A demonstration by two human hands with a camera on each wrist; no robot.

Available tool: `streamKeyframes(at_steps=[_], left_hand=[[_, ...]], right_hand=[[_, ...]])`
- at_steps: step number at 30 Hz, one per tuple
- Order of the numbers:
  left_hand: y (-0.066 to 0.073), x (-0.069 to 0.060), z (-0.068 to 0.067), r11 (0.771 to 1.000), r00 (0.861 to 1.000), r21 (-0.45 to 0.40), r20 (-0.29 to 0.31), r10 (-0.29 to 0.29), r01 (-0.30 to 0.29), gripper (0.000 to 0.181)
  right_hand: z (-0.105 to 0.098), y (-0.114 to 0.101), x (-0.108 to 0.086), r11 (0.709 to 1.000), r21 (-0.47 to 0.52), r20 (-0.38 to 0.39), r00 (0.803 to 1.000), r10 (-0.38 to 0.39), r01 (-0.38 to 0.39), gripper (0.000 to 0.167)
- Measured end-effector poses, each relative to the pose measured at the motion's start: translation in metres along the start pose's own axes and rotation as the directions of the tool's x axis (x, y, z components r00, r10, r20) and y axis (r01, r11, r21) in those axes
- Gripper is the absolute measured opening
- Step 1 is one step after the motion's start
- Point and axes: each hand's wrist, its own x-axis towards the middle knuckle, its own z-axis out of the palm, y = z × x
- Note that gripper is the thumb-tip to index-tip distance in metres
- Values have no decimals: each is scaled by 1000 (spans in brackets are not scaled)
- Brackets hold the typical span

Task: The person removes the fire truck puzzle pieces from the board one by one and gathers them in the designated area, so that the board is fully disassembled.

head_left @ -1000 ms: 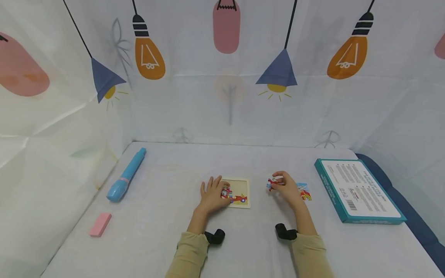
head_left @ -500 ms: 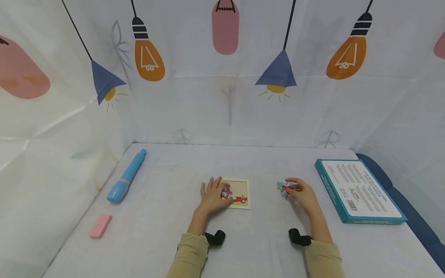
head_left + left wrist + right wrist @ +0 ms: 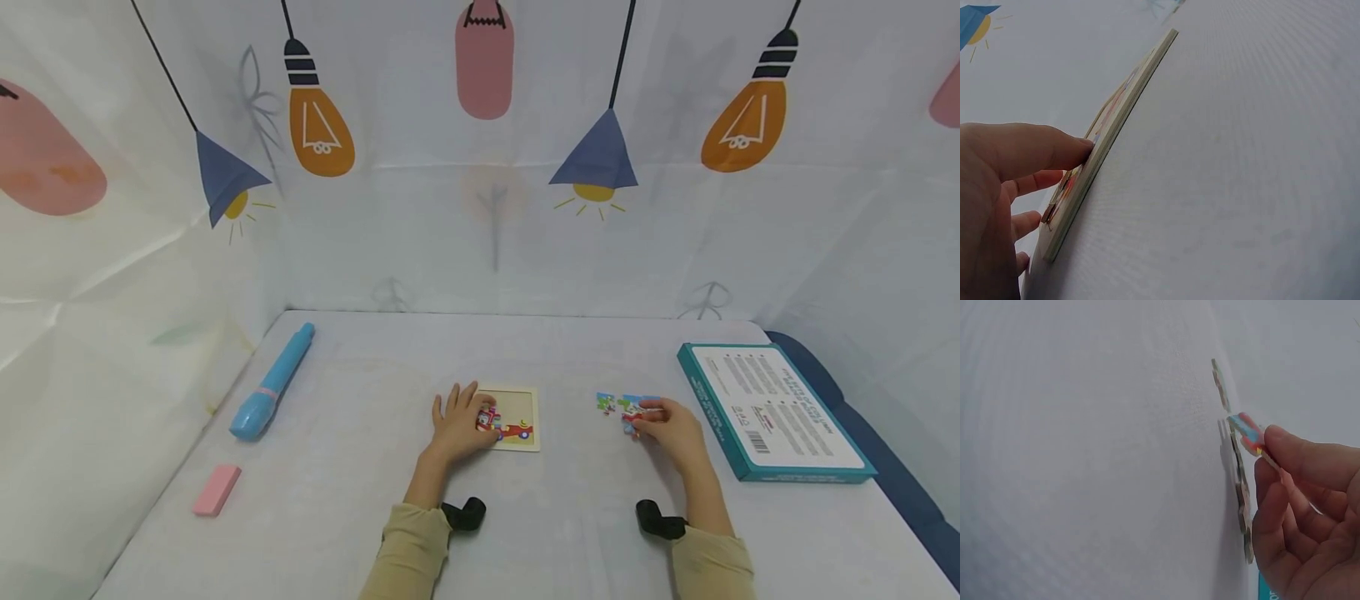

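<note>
My left hand [image 3: 459,423] rests with spread fingers on the left part of a small wooden puzzle tray [image 3: 531,417]. Its thumb touches the tray's face near the rim in the left wrist view. Several picture pieces [image 3: 517,431] showing a red vehicle lie inside the tray, partly covered by the fingers. To the right, my right hand [image 3: 673,433] pinches a puzzle piece [image 3: 1249,432] between thumb and fingers, tilted just above the table. Under and beside it lie loose puzzle pieces; one blue and green piece [image 3: 605,403] shows at their left end, others are partly hidden.
A teal box [image 3: 780,412] with a white printed face lies at the right. On the left are a blue, microphone-shaped pen [image 3: 273,382] and a pink eraser-like block [image 3: 217,490]. White sheeting with printed lamps hangs behind the table.
My right hand has moved right, away from the tray, carrying the piece over the loose pieces; the left one of these is now uncovered. The left hand has stayed on the tray.
</note>
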Motion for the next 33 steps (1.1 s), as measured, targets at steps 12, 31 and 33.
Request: streamKeyframes(at_steps=[12,31,33], left_hand=[[1,1,-2,1000,1000,11,10,-11,11,58],[4,-1,-8,998,1000,58,17,9,-10,74],[2,0,-10,999,1000,50,3,9,-10,74]], right_hand=[[4,3,3,985,-167,-75,997,23,-35,39],[24,-16,10,994,43,-96,990,-100,104,34],[29,-20,11,991,56,-94,989,-116,122,34]])
